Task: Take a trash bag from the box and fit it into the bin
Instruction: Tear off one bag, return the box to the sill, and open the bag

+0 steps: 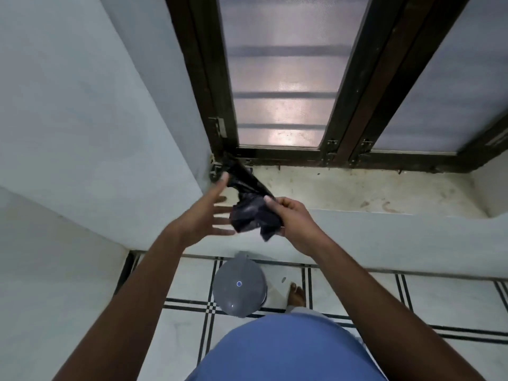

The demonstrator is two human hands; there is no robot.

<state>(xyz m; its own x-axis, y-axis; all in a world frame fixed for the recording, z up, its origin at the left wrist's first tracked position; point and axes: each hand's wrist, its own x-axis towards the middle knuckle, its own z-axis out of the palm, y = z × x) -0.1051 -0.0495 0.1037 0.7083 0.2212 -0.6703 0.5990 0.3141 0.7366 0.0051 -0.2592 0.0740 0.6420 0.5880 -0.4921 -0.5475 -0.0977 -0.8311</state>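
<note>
A crumpled black trash bag (251, 213) hangs in the air in front of the window sill, one end stretching up to the left toward the window corner. My right hand (294, 218) is shut on the bag's bunched lower part. My left hand (209, 213) is open with fingers spread; its fingertips touch the bag's upper strip. Below my hands, a round grey bin (239, 290) with its lid closed stands on the tiled floor by the wall. No box is in view.
A stained white sill (357, 188) runs under a dark-framed window (280, 78). White walls close in on the left. My bare foot (297, 294) stands right of the bin on the black-lined floor tiles (357, 295).
</note>
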